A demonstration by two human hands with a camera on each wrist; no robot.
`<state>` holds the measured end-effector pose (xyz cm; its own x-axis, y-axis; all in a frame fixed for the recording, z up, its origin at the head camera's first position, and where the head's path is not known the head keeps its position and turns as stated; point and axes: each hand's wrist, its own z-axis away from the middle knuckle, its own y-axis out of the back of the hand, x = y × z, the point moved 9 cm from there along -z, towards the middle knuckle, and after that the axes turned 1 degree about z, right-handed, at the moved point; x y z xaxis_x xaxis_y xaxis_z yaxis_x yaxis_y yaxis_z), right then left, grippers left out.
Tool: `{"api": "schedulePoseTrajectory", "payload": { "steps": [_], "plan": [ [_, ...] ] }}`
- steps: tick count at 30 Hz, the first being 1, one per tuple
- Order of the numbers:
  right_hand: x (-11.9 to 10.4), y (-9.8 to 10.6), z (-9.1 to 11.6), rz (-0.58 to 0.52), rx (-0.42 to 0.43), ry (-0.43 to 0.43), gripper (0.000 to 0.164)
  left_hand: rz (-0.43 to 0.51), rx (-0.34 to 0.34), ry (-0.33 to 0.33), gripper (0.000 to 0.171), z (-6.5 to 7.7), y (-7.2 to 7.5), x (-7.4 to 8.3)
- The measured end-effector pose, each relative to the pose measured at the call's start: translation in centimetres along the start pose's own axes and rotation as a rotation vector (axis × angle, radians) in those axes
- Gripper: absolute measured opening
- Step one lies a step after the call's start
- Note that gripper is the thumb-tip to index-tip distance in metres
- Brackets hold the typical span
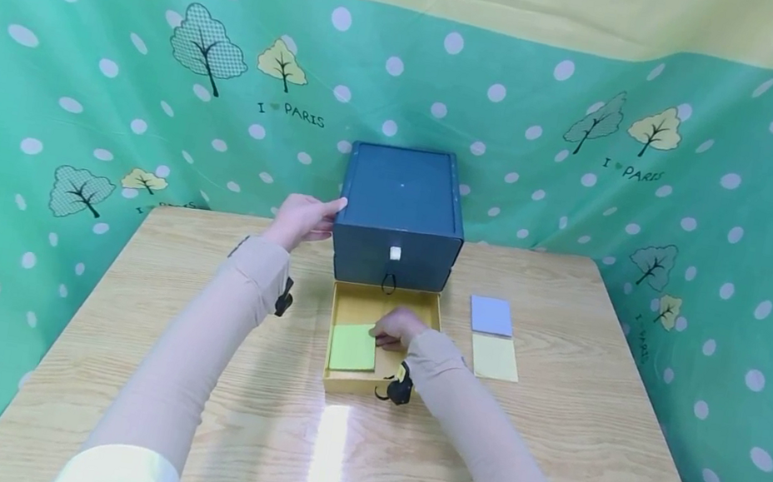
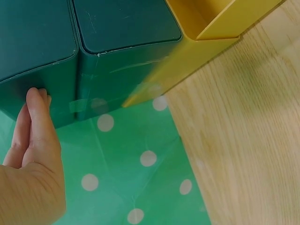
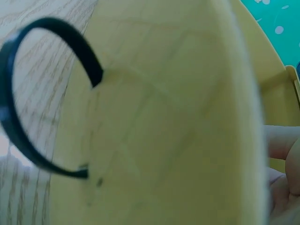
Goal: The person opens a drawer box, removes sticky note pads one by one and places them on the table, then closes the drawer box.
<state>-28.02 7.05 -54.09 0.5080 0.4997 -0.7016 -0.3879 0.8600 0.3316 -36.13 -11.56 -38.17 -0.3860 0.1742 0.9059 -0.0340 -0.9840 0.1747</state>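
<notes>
A dark blue drawer cabinet (image 1: 406,185) stands at the back of the table. My left hand (image 1: 304,219) touches its left side with straight fingers, also seen against the dark wall in the left wrist view. The yellow lower drawer (image 1: 330,381) is pulled out. On the left of its floor lies a yellow-green sticky note pad (image 1: 353,347). Reaching into the drawer, my right hand (image 1: 400,328) pinches the pad's right edge. In the right wrist view the drawer's front, with a black loop handle (image 3: 9,89), hides most of that hand.
To the right of the drawer, a blue note pad (image 1: 492,316) and a pale yellow note pad (image 1: 494,358) lie on the wooden table (image 1: 597,443). The upper drawer has a white knob (image 1: 395,253). Behind the cabinet hangs a green dotted curtain (image 1: 535,163).
</notes>
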Motion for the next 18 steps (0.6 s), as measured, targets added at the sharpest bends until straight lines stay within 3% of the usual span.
{"api": "schedulePoseTrajectory", "payload": {
  "steps": [18],
  "plan": [
    [0.73,-0.41,-0.65,-0.11,-0.089,-0.042,0.005,0.006,0.007,-0.009,0.057,0.15,-0.1,-0.03]
  ]
}}
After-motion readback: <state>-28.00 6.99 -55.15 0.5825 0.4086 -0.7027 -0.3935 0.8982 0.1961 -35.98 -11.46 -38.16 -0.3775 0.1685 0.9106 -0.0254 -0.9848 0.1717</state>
